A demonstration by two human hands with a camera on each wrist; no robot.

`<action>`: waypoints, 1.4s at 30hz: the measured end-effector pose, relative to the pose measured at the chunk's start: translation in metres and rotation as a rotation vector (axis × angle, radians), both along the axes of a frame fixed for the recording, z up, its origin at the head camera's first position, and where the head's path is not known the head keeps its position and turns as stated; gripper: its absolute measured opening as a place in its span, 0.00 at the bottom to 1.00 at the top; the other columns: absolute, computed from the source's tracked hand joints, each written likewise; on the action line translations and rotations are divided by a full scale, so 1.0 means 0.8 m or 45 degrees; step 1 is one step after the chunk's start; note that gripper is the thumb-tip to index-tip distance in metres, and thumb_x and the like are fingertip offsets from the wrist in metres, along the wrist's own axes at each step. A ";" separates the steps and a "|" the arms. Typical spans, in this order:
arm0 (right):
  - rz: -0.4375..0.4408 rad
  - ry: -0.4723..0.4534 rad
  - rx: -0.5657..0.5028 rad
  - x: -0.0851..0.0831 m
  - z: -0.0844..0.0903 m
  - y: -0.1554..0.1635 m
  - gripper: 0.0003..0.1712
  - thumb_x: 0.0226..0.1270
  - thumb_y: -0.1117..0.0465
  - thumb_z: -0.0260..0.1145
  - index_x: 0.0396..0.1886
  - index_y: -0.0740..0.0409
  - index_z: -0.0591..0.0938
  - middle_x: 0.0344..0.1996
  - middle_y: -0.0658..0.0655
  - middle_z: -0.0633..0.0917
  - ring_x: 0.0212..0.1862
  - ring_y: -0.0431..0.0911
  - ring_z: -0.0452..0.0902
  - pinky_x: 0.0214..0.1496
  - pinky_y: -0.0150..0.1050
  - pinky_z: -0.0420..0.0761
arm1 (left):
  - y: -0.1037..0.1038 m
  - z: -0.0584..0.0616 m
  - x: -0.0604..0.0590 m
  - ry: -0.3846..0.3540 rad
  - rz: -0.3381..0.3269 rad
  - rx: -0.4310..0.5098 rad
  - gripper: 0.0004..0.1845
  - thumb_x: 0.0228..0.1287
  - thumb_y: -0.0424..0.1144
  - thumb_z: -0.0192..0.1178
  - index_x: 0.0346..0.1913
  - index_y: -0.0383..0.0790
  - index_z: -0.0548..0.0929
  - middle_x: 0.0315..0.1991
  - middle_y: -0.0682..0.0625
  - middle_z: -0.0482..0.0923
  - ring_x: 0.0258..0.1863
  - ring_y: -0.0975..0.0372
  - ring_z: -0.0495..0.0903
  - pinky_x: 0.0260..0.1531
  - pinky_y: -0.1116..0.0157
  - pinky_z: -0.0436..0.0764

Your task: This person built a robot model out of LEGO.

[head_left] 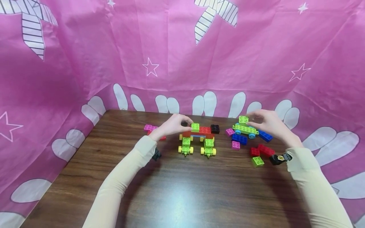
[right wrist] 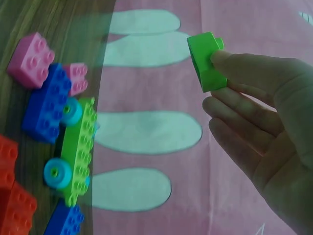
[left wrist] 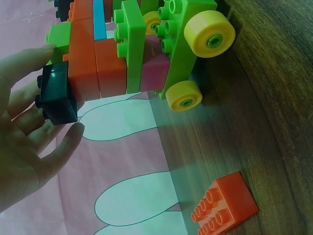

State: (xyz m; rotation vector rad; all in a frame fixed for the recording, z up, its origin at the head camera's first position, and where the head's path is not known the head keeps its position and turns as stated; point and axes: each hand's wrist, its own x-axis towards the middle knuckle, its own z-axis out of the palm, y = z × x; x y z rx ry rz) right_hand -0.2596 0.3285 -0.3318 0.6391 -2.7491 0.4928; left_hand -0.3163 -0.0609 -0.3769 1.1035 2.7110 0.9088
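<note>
A built vehicle (head_left: 204,130) of red, blue and green bricks stands on yellow wheels near the back of the table. My left hand (head_left: 174,124) pinches the green brick (left wrist: 59,38) on its top, beside a black brick (left wrist: 57,93) at the vehicle's end. The far side of that grip is hidden. My right hand (head_left: 266,122) holds another green brick (right wrist: 207,61) between thumb and fingers, in the air apart from other bricks. Below it stands a long green wheeled base (right wrist: 79,152) with blue wheels.
Blue bricks (head_left: 239,139), pink bricks (head_left: 235,145), red bricks (head_left: 266,149) and a loose green brick (head_left: 258,161) lie at the right. A pink brick (head_left: 150,127) and a red brick (left wrist: 230,203) lie left of the vehicle. A pink curtain (head_left: 182,76) hangs behind the table.
</note>
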 end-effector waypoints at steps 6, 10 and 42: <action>0.079 -0.008 -0.065 -0.008 0.001 -0.024 0.17 0.56 0.63 0.76 0.47 0.58 0.87 0.41 0.58 0.90 0.44 0.55 0.87 0.48 0.52 0.85 | 0.001 0.001 0.001 0.001 0.004 -0.013 0.15 0.64 0.43 0.67 0.52 0.42 0.86 0.48 0.50 0.88 0.47 0.62 0.84 0.55 0.63 0.82; 0.150 0.062 -0.040 -0.011 0.001 -0.038 0.17 0.55 0.64 0.76 0.46 0.60 0.87 0.39 0.59 0.90 0.41 0.53 0.87 0.46 0.51 0.86 | 0.002 0.002 0.002 0.006 -0.004 -0.011 0.15 0.64 0.43 0.67 0.52 0.42 0.86 0.47 0.50 0.88 0.47 0.62 0.84 0.54 0.63 0.82; 0.341 -0.108 -0.013 -0.028 -0.001 -0.134 0.18 0.60 0.57 0.74 0.49 0.56 0.86 0.45 0.56 0.89 0.51 0.51 0.84 0.56 0.51 0.82 | 0.000 0.005 0.005 -0.011 0.002 0.000 0.16 0.64 0.42 0.66 0.52 0.41 0.86 0.48 0.49 0.88 0.48 0.61 0.84 0.55 0.62 0.82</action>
